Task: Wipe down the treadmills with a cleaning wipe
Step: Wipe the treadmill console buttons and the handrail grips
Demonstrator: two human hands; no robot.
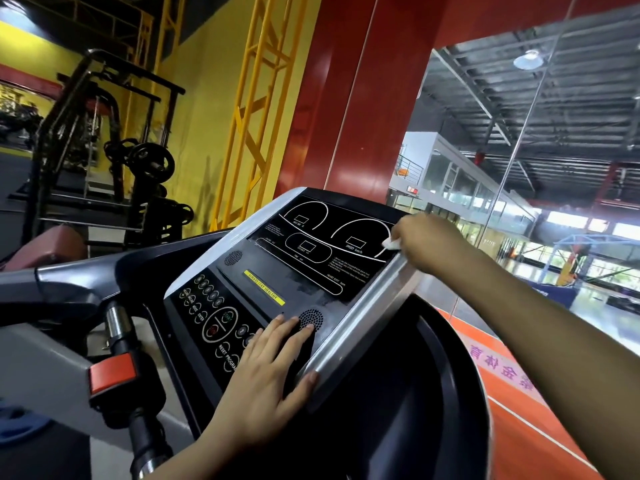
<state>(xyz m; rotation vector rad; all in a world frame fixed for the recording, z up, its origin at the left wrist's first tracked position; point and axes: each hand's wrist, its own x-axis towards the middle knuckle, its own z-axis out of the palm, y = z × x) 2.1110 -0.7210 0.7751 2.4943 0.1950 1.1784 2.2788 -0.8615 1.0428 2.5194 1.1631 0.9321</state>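
You are standing in a gym hall with yellow walls, a red column at 12 o'clock and a black weight rack (104, 161) at 10 o'clock; an orange floor runs past at 4 o'clock. The working surface is the tilted black treadmill console panel with white-outlined display windows (311, 251), framed on its right by a long silver metal edge rail (363, 313).

Your right hand (429, 242) is at the upper right corner of the panel, at 1 o'clock. Its fingers are curled down around a small white crumpled cleaning wipe (391, 243), of which only a corner shows at the fingertips, touching the panel just beside the speed window. Your left hand (273, 372) lies at 6 o'clock with fingers straight and spread flat on the lower panel, fingertips at the round black speaker grille (311, 318) and thumb against the rail's lower end; it holds nothing and appears to brace the console.

The unwiped glass lies from the wipe toward 8 o'clock, down the panel. The panel's long axis runs from 11 o'clock to 5 o'clock, parallel to the rail. The right hand is the nearer one to the display area. Dull smears near the yellow label strip (265, 287) suggest that zone likely needs a pass; the button cluster (214, 317) beside your left hand probably follows.
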